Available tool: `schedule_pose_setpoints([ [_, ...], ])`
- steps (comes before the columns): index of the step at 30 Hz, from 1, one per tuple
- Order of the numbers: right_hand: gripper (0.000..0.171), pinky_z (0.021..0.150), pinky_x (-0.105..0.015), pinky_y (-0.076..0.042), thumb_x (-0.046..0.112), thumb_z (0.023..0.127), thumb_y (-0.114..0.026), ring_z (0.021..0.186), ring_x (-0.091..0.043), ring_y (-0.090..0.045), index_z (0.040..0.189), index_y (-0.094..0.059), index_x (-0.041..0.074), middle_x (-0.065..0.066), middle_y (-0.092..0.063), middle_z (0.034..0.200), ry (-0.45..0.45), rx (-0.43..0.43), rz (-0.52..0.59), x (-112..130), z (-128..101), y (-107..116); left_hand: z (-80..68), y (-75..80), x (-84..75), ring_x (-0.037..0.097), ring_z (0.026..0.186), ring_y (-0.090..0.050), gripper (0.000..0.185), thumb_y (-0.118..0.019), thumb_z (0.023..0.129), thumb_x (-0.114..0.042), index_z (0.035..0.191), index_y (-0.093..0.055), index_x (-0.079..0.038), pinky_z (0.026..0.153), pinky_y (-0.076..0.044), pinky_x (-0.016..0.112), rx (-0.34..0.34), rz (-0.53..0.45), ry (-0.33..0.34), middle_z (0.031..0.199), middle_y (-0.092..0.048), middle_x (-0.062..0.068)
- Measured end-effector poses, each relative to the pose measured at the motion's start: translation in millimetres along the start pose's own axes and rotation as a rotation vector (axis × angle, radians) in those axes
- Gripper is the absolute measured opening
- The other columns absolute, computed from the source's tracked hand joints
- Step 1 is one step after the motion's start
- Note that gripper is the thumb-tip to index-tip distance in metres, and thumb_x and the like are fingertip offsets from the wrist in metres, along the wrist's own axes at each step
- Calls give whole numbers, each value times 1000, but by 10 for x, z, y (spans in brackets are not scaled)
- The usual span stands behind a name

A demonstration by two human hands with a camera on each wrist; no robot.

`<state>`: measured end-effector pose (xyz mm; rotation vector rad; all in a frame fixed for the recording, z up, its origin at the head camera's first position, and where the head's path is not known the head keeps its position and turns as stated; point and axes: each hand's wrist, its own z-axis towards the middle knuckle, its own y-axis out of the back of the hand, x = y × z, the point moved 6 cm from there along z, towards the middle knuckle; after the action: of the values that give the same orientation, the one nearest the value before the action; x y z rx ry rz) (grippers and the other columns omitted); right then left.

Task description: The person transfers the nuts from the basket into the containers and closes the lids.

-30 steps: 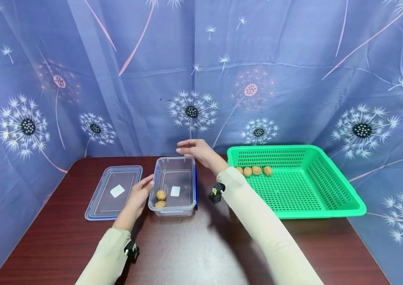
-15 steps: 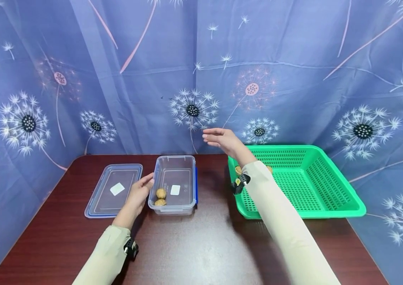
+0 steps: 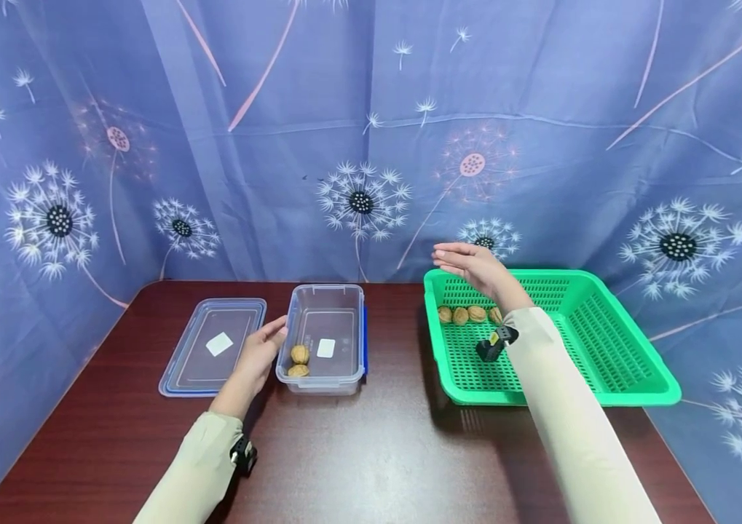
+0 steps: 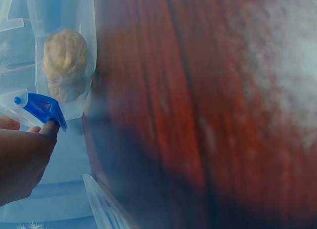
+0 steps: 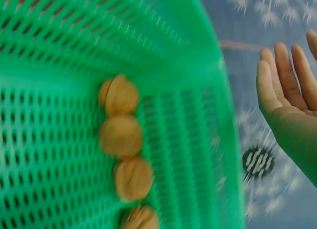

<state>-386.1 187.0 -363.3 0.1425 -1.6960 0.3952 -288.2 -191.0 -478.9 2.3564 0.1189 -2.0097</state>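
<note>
walnuts: 4 in green basket (image 3: pixel 606 349), 2 in clear box (image 3: pixel 325 364) | left hand (image 3: pixel 259 356) fingers straight on box | right hand (image 3: pixel 475 266) fingers flat, empty

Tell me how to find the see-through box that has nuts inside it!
Look at the dark wooden table, to the left of the big green basket. Two clear plastic things lie side by side there, and the left hand touches the box. The box is the deeper one with blue clips and two walnuts inside; its neighbour is a flat lid.
</note>
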Motion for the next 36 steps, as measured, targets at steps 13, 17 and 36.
schedule_pose_setpoints([
  [13, 62, 115, -42, -25, 14, 98, -57, 134, -29, -39, 148, -26, -5, -18, -43, 144, -133, -61, -68, -414, -249, 893, -4, 1, 27, 29, 131, -39, 43, -43, 101, -6, 143, -40, 5, 113, -30, 38, -7, 2, 2, 145, -41, 25],
  [17, 59, 115, -40, -26, 14, 101, -50, 136, -28, -36, 149, -21, -6, -24, -26, 152, -154, -52, -151, -511, -327, 1079, 6, -1, 25, 29, 130, -40, 42, -43, 101, -6, 142, -40, 4, 112, -31, 38, -10, 3, -1, 144, -42, 25],
  [36, 64, 115, -42, -27, 10, 99, -53, 142, -37, -19, 150, -18, -6, -23, -13, 157, -348, -35, -385, -932, -501, 1467, 5, -5, 17, 28, 131, -39, 42, -43, 101, -6, 142, -40, 4, 113, -30, 38, -7, 10, 5, 144, -42, 24],
])
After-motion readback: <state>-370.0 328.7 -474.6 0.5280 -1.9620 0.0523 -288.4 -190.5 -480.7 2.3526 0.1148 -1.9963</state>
